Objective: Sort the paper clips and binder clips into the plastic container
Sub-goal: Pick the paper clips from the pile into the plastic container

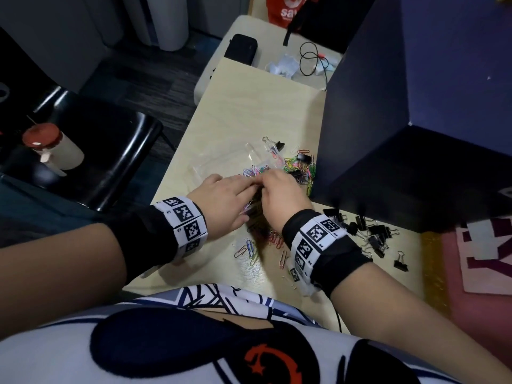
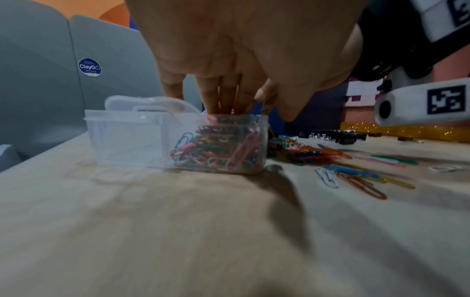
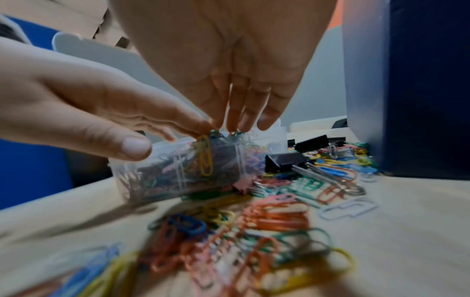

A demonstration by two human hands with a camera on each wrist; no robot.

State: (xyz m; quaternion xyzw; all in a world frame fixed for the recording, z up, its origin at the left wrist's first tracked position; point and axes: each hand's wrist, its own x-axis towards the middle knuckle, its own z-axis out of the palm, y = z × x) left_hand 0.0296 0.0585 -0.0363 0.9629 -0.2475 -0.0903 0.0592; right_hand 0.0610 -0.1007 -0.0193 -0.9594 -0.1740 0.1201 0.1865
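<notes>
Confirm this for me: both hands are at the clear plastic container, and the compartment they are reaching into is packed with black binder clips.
Not quite. Both the left hand and right hand are at the plastic container, but the compartment under their fingertips is packed with coloured paper clips, not binder clips. The left wrist view shows this through the clear wall. The black binder clips lie loose on the table.

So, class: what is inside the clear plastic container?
Coloured paper clips fill one compartment of the plastic container; the neighbouring compartment looks empty. Fingertips of the left hand cover the top of the pile, hiding what lies beneath them.
</notes>
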